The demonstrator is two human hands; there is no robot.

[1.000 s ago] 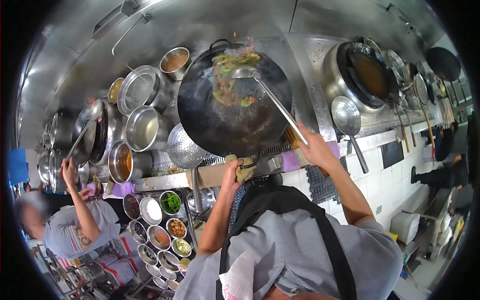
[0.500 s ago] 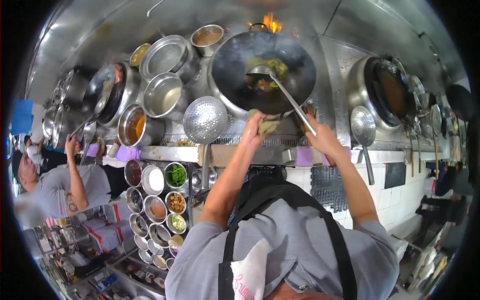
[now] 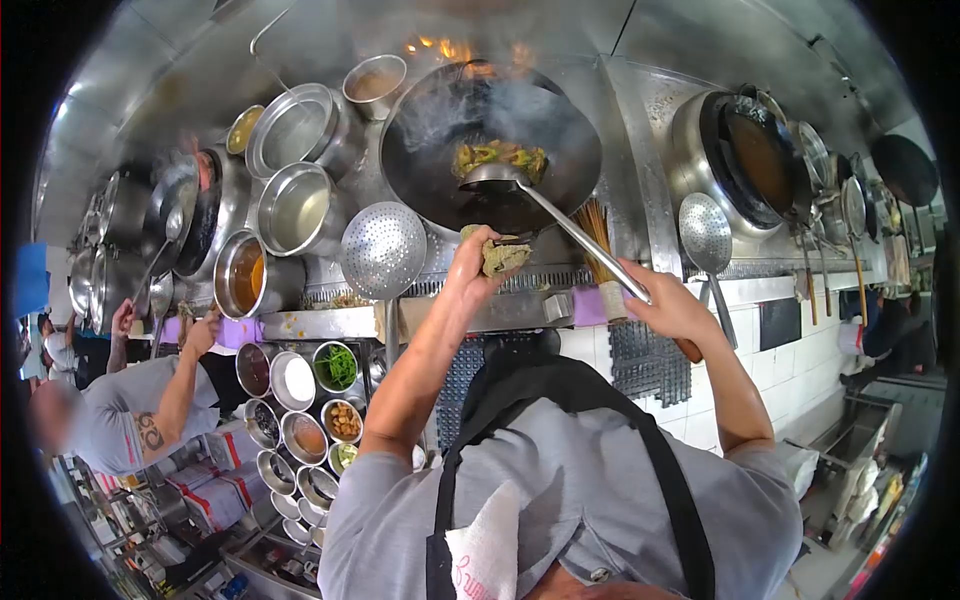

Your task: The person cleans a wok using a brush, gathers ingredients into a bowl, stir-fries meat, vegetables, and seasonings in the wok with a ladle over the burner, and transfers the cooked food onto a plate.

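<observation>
My left hand (image 3: 474,268) is closed around a greenish folded cloth (image 3: 505,258) at the near rim of a large black wok (image 3: 415,165). Whether it grips the wok's edge through the cloth is hidden. In my right hand (image 3: 678,306) is the handle of a long steel ladle (image 3: 560,222), its fingers wrapped round the end. The ladle's bowl (image 3: 491,180) sits inside the wok against the near side of a heap of browned green food (image 3: 515,155). Smoke rises from the wok, and flames (image 3: 440,47) show behind its far rim.
A perforated strainer (image 3: 383,250) lies left of the wok, near steel pots (image 3: 300,210). A bamboo brush (image 3: 594,238) stands to the right, before another wok station (image 3: 690,165). Ingredient bowls (image 3: 292,380) sit lower left. A co-worker (image 3: 145,415) works at the left stove.
The view has shifted, so most things appear further left. The ladle's bowl has moved from over the food to its near side. The food looks more gathered, and smoke is thicker.
</observation>
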